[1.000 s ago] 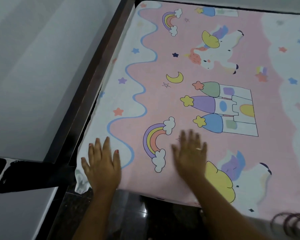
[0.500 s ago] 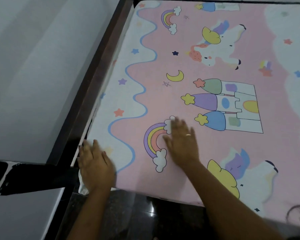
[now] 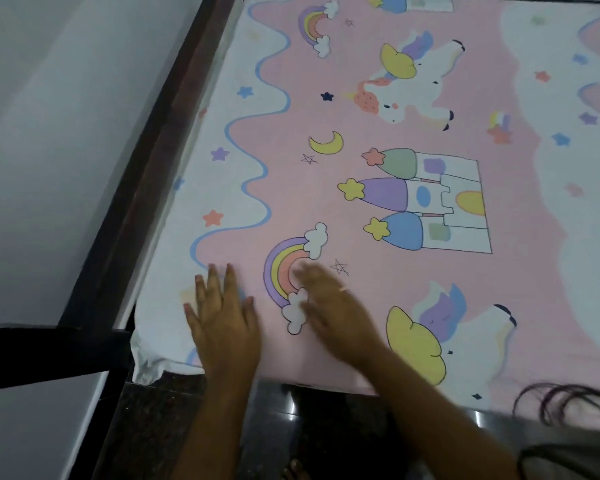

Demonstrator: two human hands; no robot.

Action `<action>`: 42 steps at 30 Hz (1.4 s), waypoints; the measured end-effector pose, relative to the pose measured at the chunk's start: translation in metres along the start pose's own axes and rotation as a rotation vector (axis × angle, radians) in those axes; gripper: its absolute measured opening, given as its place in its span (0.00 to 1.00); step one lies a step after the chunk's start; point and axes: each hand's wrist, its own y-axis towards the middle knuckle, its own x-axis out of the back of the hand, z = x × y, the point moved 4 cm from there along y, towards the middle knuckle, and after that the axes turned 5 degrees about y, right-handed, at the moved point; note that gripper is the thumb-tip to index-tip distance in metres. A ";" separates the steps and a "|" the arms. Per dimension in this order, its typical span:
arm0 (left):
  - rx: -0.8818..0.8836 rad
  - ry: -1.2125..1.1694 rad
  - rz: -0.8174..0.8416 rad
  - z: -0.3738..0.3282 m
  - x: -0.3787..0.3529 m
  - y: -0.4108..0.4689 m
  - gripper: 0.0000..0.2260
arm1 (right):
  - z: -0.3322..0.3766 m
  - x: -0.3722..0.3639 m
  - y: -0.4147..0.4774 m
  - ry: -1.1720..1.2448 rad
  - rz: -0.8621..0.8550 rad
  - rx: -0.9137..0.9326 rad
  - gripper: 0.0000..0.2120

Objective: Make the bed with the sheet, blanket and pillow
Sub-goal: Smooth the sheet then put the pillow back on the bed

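Note:
A pink and white sheet (image 3: pixel 326 188) printed with unicorns, rainbows and a castle lies flat over the mattress and fills most of the head view. My left hand (image 3: pixel 222 320) rests palm down on its near left corner, fingers spread, holding nothing. My right hand (image 3: pixel 329 306) lies flat beside it over the lower rainbow print, blurred by motion, a ring on one finger. No blanket or pillow is in view.
A dark wooden bed frame (image 3: pixel 146 188) runs along the sheet's left side, with a grey wall (image 3: pixel 49 133) beyond it. Dark speckled floor (image 3: pixel 174 427) lies below the near bed edge. Strands of hair (image 3: pixel 568 400) hang at lower right.
My left hand has slid right from the sheet's corner edge onto the sheet. My right hand has drifted down and right off the rainbow's top. The camera has shifted slightly.

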 end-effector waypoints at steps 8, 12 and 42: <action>-0.578 -0.020 0.188 -0.121 -0.038 -0.058 0.23 | -0.129 0.097 -0.113 -0.479 -0.106 -0.592 0.32; -0.580 0.018 0.306 -0.121 -0.052 -0.064 0.28 | -0.061 0.036 -0.105 -0.426 -0.035 -0.289 0.27; -1.023 0.170 0.410 -0.256 -0.077 -0.153 0.31 | -0.170 0.174 -0.298 -0.274 -0.620 -1.243 0.32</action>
